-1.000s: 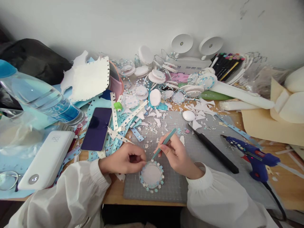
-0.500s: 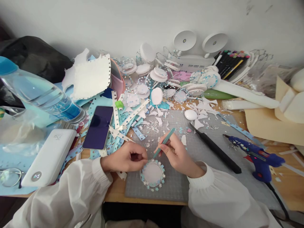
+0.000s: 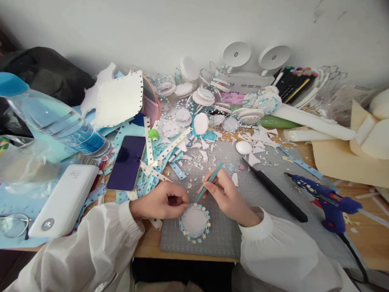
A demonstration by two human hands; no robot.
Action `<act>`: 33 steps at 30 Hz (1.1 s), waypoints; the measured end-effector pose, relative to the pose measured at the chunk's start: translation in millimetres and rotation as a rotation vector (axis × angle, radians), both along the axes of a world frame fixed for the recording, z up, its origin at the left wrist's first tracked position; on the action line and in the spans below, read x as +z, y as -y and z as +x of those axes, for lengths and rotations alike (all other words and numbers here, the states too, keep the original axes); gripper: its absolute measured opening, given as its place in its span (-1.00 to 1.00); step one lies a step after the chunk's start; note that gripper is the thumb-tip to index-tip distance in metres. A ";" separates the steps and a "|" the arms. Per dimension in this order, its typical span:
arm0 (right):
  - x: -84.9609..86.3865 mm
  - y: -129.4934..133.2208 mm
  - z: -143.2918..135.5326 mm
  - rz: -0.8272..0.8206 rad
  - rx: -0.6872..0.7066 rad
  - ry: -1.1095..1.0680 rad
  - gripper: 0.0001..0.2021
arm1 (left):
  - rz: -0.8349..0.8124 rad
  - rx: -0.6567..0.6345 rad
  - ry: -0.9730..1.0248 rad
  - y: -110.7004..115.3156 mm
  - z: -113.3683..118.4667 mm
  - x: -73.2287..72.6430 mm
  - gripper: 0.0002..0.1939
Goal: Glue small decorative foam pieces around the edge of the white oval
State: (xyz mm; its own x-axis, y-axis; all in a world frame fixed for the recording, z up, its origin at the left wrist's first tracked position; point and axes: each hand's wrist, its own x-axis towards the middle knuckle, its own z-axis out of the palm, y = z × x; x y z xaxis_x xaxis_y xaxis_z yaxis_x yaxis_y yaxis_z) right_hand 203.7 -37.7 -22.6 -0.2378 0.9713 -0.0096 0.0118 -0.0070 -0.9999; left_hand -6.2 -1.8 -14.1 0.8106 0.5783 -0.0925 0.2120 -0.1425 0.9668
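Observation:
A round white disc [image 3: 195, 222] lies on the grey cutting mat [image 3: 232, 243], ringed by small pale blue and white flower- or star-shaped paper pieces. My right hand [image 3: 221, 194] is closed around teal tweezers [image 3: 209, 181], their tips pointing down at the ring's upper edge. On the other side, my left hand [image 3: 165, 199] pinches at the ring's upper left edge. Whatever lies between its thumb and finger is too small to make out; it may be part of the ring.
Left are a phone [image 3: 127, 163], a white power bank [image 3: 64, 200] and a leaning water bottle [image 3: 57, 117]. Right lie a black-handled cutter [image 3: 278, 192] and a blue glue gun [image 3: 326, 198] with its cord. Paper scraps [image 3: 200, 156] and similar decorated discs [image 3: 182, 115] crowd the back.
Both hands stay almost where they were, at the ring's upper edge. Only a slight shift of the camera view shows.

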 end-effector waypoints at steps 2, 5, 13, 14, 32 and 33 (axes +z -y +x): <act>1.0 -0.5 0.1 -0.023 0.009 -0.002 -0.80 | -0.013 0.003 -0.003 0.2 -0.3 -0.2 -0.89; 0.5 -0.8 -0.2 -0.033 0.036 0.004 -0.78 | -0.014 0.005 0.001 0.4 -0.4 -0.7 -0.89; -4.6 -2.6 -1.2 -0.070 0.052 0.020 -0.75 | 0.040 -0.033 0.035 -0.6 -1.2 -0.4 -0.83; -4.9 -2.9 -1.3 -0.076 0.053 0.020 -0.75 | 0.049 -0.041 0.042 -0.7 -1.5 -0.6 -0.82; 3.9 -8.8 1.4 -0.167 0.074 -0.032 -0.75 | 0.064 -0.053 -0.003 -0.3 -2.4 -2.0 -0.82; 3.7 -9.0 0.9 -0.166 0.073 -0.032 -0.75 | 0.066 -0.053 0.000 -0.3 -2.4 -2.1 -0.82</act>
